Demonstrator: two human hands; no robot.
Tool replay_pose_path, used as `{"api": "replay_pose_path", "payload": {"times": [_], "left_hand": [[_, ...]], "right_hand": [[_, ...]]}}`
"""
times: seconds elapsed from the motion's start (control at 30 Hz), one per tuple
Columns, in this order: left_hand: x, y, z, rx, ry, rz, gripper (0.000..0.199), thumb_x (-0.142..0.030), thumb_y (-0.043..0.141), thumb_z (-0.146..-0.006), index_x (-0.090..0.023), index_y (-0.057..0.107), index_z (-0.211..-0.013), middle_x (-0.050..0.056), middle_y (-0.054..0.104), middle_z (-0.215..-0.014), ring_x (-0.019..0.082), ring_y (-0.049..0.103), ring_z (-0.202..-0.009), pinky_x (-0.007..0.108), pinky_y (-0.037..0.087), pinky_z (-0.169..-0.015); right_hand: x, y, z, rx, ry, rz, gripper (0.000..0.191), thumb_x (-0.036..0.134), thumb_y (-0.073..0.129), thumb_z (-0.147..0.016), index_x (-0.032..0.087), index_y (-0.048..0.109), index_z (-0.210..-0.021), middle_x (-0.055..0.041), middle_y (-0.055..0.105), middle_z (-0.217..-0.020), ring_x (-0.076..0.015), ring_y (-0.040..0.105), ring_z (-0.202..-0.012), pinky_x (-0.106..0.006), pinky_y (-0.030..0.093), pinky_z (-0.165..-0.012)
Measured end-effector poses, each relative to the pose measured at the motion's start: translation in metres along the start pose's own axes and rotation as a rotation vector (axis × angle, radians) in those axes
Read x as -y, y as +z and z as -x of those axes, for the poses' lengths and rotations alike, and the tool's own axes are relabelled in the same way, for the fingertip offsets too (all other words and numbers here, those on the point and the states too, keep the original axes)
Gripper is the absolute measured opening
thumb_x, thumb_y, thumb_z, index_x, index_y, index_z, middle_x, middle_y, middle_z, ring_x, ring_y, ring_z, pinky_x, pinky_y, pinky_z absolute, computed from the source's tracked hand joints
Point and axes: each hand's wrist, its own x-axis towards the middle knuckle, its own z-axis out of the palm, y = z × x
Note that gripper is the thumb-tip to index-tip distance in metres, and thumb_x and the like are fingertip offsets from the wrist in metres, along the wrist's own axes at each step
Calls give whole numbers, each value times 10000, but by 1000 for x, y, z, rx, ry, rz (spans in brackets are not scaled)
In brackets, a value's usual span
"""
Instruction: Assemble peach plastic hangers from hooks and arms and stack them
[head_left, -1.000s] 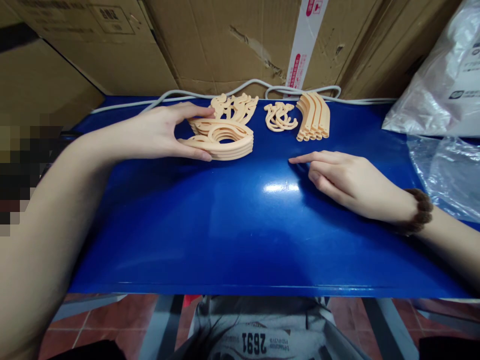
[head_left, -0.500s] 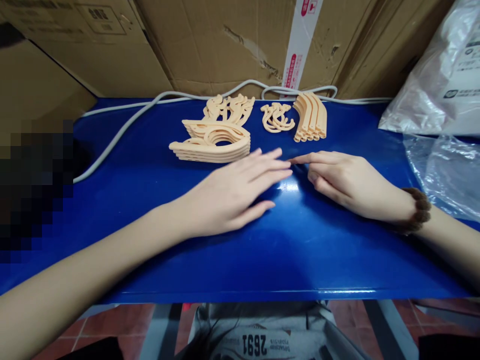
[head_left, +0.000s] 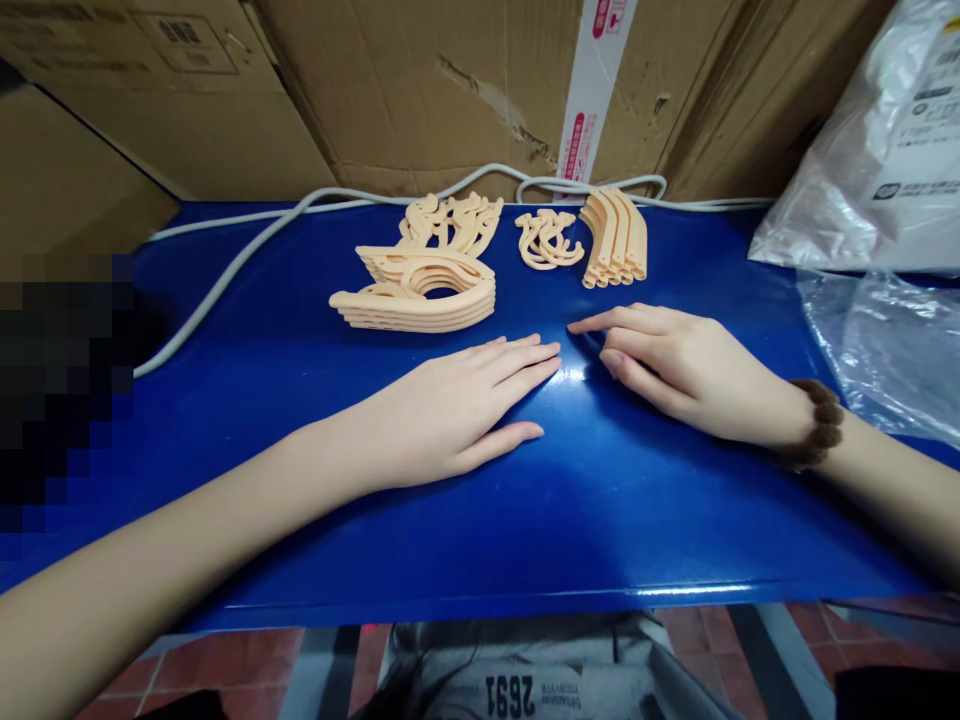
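My left hand point(head_left: 471, 405) lies flat on the blue tabletop point(head_left: 525, 530), fingers stretched out and thumb apart, with nothing in it. Across from it rests my right hand point(head_left: 679, 365), its index finger extended to the table and the other fingers loosely bent, holding nothing visible. A small gap separates the two hands' fingertips. Just beyond my left hand sits a neat stack of beige curved plastic pieces point(head_left: 427, 312) with a rounded opening. Behind that stack are more beige shaped pieces point(head_left: 454, 218). Farther back, near the middle, lie several beige hooks point(head_left: 547, 240), beside a bundle of curved beige arms point(head_left: 616, 240).
A white cable point(head_left: 240, 268) runs along the back and left of the table. Cardboard boxes point(head_left: 420, 110) stand behind it. To the right are a white plastic parcel bag point(head_left: 862, 170) and clear plastic film point(head_left: 885, 345). A grey printed sack point(head_left: 525, 665) is below the front edge.
My left hand has come back toward me, away from the stacked pieces and my right fingertip, and now lies flatter. My right hand has barely moved. The view has shifted slightly.
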Motion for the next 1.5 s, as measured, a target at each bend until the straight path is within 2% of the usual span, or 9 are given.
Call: {"api": "replay_pose_path", "payload": {"times": [0.2,0.37,0.5,0.63,0.73,0.83,1.07,1.23,1.5], "left_hand": [[0,2,1,4,-1,3,606,-487,308,-1043,-118,375,-1519,100,352,-1591,246,333,-1478,395,295,-1230],[0,2,1,1,2,-5,607,-486,304,-1045,-110,380,-1515,102,357,-1588,249,337,-1476,402,294,-1230],[0,2,0,-10,12,-7,604,-477,299,-1049,-94,392,-1507,103,371,-1582,252,328,-1480,404,294,-1231],[0,1,1,-7,9,-2,589,-469,307,-1049,-106,391,-1505,96,385,-1577,234,324,-1483,391,294,-1230],[-1,0,1,-7,16,-6,595,-468,304,-1048,-95,395,-1503,100,392,-1572,238,329,-1480,386,299,-1227],[-1,0,0,-15,21,-12,602,-461,293,-1051,-76,397,-1503,109,395,-1570,250,339,-1475,392,306,-1223],[-1,0,0,-11,20,-18,591,-440,321,-1053,-65,397,-1502,115,399,-1567,261,341,-1472,406,301,-1219],[-2,-1,1,-12,17,-18,588,-445,328,-1052,-75,400,-1503,106,403,-1566,256,350,-1468,397,303,-1216],[-1,0,0,-25,21,-14,586,-449,327,-1051,-74,418,-1493,111,416,-1558,261,370,-1457,396,313,-1210]], "right_hand": [[1,3,-1,-34,16,-29,238,331,404,-996,195,592,-945,-126,662,-1237,-268,638,-1077,-449,504,-912],[0,3,0,-44,48,-22,260,344,439,-992,188,569,-1155,-113,672,-1183,-262,647,-1057,-426,510,-899],[-6,-6,0,-200,109,14,234,321,466,-983,209,577,-1156,-98,676,-1142,-256,642,-1064,-413,505,-917],[-23,-14,-2,-323,160,130,242,292,459,-981,185,573,-1166,-162,619,-1258,-297,572,-1180,-448,461,-1001],[-37,-13,-3,-240,243,237,409,319,444,-986,124,500,-1341,-202,568,-1365,-362,532,-1231,-505,428,-1022],[-45,-9,-4,-157,292,293,490,325,428,-986,101,436,-1421,-213,572,-1365,-383,547,-1205,-530,417,-1001],[-45,-4,-7,-271,285,494,383,337,474,-954,188,517,-1304,-115,668,-1176,-346,594,-1122,-518,431,-966],[-46,-1,-9,-255,279,555,356,362,448,-986,210,540,-1294,-112,674,-1157,-322,602,-1096,-481,428,-959],[-50,-4,-8,-340,275,551,345,366,381,-1036,208,655,-1174,-91,724,-1153,-255,655,-1011,-405,441,-873]]}}
